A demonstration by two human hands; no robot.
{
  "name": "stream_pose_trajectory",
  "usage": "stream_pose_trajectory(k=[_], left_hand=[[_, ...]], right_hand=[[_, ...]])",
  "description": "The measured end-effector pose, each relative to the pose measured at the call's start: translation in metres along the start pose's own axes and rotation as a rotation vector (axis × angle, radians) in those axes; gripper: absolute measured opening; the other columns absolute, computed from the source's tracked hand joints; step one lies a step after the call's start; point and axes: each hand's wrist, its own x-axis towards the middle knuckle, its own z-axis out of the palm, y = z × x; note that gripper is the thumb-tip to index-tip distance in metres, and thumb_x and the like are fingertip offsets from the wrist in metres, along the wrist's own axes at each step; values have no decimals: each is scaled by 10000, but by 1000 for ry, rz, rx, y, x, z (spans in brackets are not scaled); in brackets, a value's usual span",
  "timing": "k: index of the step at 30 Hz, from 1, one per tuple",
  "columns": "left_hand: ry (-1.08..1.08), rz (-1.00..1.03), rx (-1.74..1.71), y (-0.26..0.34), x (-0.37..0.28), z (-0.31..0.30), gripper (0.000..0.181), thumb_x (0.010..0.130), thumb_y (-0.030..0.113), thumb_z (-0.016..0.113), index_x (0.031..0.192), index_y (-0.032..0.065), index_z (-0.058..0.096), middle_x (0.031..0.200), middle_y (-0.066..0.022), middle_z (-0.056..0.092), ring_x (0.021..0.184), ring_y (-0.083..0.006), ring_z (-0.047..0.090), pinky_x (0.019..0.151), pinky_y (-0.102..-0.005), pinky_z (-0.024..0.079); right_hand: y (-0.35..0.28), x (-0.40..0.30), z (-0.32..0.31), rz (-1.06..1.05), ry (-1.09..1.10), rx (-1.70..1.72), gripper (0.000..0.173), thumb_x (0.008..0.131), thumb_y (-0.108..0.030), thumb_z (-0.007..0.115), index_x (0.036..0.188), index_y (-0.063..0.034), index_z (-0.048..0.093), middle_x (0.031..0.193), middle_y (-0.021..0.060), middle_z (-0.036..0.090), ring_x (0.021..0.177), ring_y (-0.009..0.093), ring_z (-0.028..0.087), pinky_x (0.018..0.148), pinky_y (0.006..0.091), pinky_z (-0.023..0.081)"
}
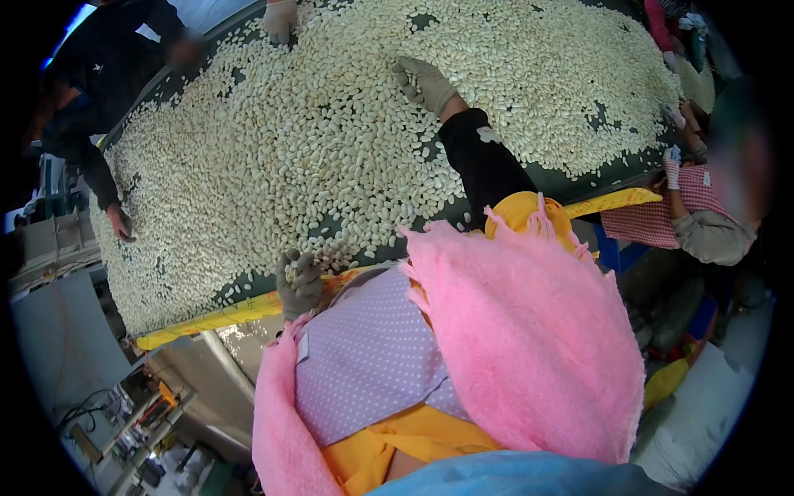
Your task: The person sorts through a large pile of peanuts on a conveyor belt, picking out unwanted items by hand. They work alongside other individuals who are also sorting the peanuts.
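Observation:
Pale white beans (347,142) cover a large dark green table surface (391,248). My right hand (428,87), in a grey-beige work glove, rests among them far out on the table. Its fingers are bent down onto the beans; whether any are held is hidden. Close to my body at the near edge, my left hand (301,285) wears a similar glove. Its fingers curl around a few beans (290,271). A small heap of browner beans (335,253) lies just right of that hand.
Yellow sheeting (211,319) lines the near table edge. A co-worker's gloved hand (280,20) touches beans at the far side, and another bare-wristed hand (121,224) at the left. Co-workers sit at the right, one in a red checked garment (645,211). A cluttered shelf (149,421) stands lower left.

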Motion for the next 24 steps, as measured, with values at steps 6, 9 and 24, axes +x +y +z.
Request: stream_pose_trajectory(k=[6,9,24], left_hand=[[16,11,24,-12,10,-9,401,1039,383,409,1210,95,630,964,-49,542,539,-39,374,436,-172,334],[79,-12,51,-20,17,-3,377,1036,391,416,1171,117,638,973,-57,567,565,-51,397,436,-167,333],[568,-201,313,-118,112,0,326,962,303,601,1209,91,589,1142,-69,650,1024,-235,624,894,-365,533]], right_hand=[[18,69,42,-81,33,-1544,296,954,-365,569,1027,-85,632,838,42,637,617,160,545,511,309,423],[27,69,44,-60,-15,-1620,277,955,-354,575,1000,-87,631,804,37,626,576,142,521,483,291,412],[37,-185,67,-97,-767,123,347,973,-363,578,871,-45,673,766,30,631,677,133,587,629,284,477]])
